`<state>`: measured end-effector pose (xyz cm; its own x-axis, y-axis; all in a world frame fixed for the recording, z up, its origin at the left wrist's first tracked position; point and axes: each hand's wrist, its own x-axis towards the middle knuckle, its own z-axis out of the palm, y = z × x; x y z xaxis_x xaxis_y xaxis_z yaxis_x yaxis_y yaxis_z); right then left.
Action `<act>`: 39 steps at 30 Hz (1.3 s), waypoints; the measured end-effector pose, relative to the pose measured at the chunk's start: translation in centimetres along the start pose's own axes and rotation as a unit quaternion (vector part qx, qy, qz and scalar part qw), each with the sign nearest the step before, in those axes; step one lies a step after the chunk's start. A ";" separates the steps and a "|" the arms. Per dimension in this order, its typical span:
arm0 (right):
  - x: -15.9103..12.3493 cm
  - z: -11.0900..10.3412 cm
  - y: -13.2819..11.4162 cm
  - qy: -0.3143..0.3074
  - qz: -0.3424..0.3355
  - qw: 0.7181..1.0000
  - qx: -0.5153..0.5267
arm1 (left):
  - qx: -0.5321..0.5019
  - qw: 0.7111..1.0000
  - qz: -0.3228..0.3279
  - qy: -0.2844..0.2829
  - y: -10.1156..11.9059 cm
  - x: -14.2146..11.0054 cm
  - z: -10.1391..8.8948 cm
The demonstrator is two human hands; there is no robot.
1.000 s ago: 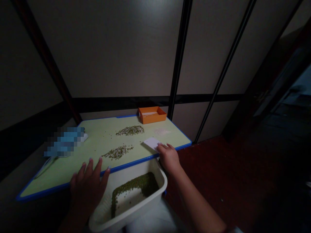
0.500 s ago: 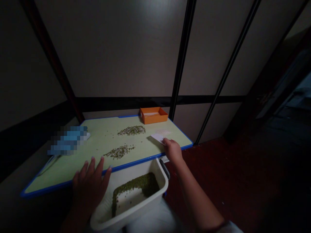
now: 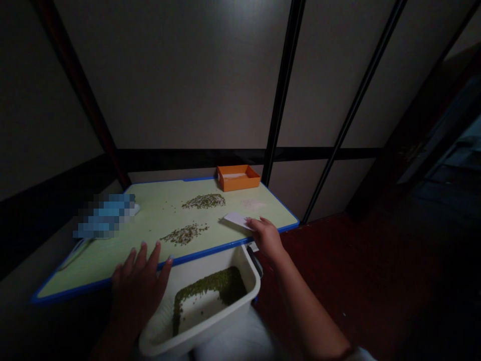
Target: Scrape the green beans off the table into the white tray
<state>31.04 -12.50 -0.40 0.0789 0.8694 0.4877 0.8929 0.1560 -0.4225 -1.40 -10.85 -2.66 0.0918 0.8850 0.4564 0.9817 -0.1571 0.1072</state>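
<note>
My right hand (image 3: 266,236) pinches a white card (image 3: 236,220) by its near end, holding it low over the table (image 3: 150,193). Left of the card lies a small pile of green beans mixed with pale grains (image 3: 186,234). A second such pile (image 3: 205,201) sits farther back. My left hand (image 3: 139,276) rests with fingers spread at the table's near edge, holding nothing. Between my hands, below that edge, a white plastic bin (image 3: 235,316) holds a layer of green beans (image 3: 233,283), with part of its floor bare.
An orange open box (image 3: 239,184) with pale grains inside stands at the back right. A thin scatter of pale grains (image 3: 253,204) lies in front of it. At the left is a blurred blue object (image 3: 107,215). A panelled wall (image 3: 195,75) rises behind the table.
My right hand has moved the card slightly left and nearer to me, toward the front pile. My left hand has stayed in place.
</note>
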 end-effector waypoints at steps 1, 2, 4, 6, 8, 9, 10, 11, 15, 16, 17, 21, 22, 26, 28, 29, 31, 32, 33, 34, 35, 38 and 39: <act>0.0 0.0 0.2 0.010 0.007 1.000 0.008 | 0.001 1.000 0.001 0.001 0.0 0.0 0.0; 0.1 0.0 0.5 0.021 0.017 1.000 0.015 | 0.001 1.000 0.002 0.003 -0.1 0.0 0.1; 0.4 0.1 0.9 0.049 0.046 0.997 0.024 | -0.002 1.000 0.001 0.007 -0.2 -0.1 0.2; 0.8 0.2 1.1 0.075 0.071 0.994 0.031 | -0.005 1.000 0.001 0.009 -0.3 -0.1 0.3; 1.2 0.4 1.1 0.090 0.082 0.992 0.039 | -0.006 1.000 0.000 0.008 -0.3 -0.1 0.3; 1.4 0.6 0.9 0.092 0.084 0.991 0.043 | -0.006 1.000 -0.001 0.008 -0.3 -0.1 0.3; 1.6 0.7 0.7 0.092 0.083 0.991 0.047 | -0.006 1.000 -0.002 0.008 -0.3 -0.1 0.3; 1.8 0.9 0.5 0.091 0.083 0.991 0.050 | -0.007 1.000 -0.004 0.008 -0.3 -0.1 0.3; 2.3 1.5 -0.8 0.086 0.084 0.991 0.053 | -0.010 1.000 -0.006 0.003 -0.1 -0.1 0.1; 2.4 1.7 -1.1 0.084 0.083 0.991 0.054 | -0.010 1.000 -0.006 0.001 -0.1 -0.1 0.1; 2.6 1.8 -1.4 0.081 0.082 0.992 0.055 | -0.011 1.000 -0.006 0.000 -0.1 -0.1 0.0; 3.0 2.3 -2.7 0.062 0.065 0.994 0.062 | -0.013 1.000 -0.008 -0.004 0.0 -0.2 0.0; 3.1 2.3 -3.0 0.057 0.060 0.994 0.064 | -0.014 1.000 -0.009 -0.005 0.0 -0.2 0.0; 3.2 2.7 -4.1 0.037 0.033 0.996 0.074 | -0.017 1.000 -0.012 -0.007 0.1 -0.2 -0.1; 3.2 2.8 -4.4 0.031 0.022 0.996 0.079 | -0.018 1.000 -0.013 -0.007 0.2 -0.2 -0.2; 3.2 2.9 -4.5 0.030 0.018 0.996 0.082 | -0.018 1.000 -0.012 -0.008 0.2 -0.2 -0.2; 3.1 3.0 -4.4 0.034 0.013 0.995 0.089 | -0.018 1.000 -0.011 -0.009 0.2 -0.2 -0.2; 3.0 3.0 -4.3 0.040 0.014 0.995 0.092 | -0.017 1.000 -0.010 -0.010 0.1 -0.2 -0.2; 2.9 3.0 -4.1 0.047 0.018 0.994 0.094 | -0.017 1.000 -0.010 -0.010 0.1 -0.2 -0.1; 2.8 3.0 -3.9 0.058 0.024 0.993 0.096 | -0.016 1.000 -0.009 -0.010 0.1 -0.2 0.0; 2.7 2.9 -3.6 0.069 0.032 0.992 0.097 | -0.015 1.000 -0.008 -0.010 0.0 -0.2 0.1; 2.0 2.3 -2.9 0.100 0.052 0.989 0.097 | -0.013 1.000 -0.005 -0.008 -0.1 -0.2 0.3; 1.7 2.1 -2.8 0.106 0.055 0.988 0.097 | -0.012 1.000 -0.003 -0.007 -0.1 -0.2 0.3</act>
<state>27.80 -10.46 0.04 0.2790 0.7719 0.5712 0.7740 0.1713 -0.6095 -1.46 -10.87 -3.05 0.0882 0.8922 0.4430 0.9780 -0.1620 0.1317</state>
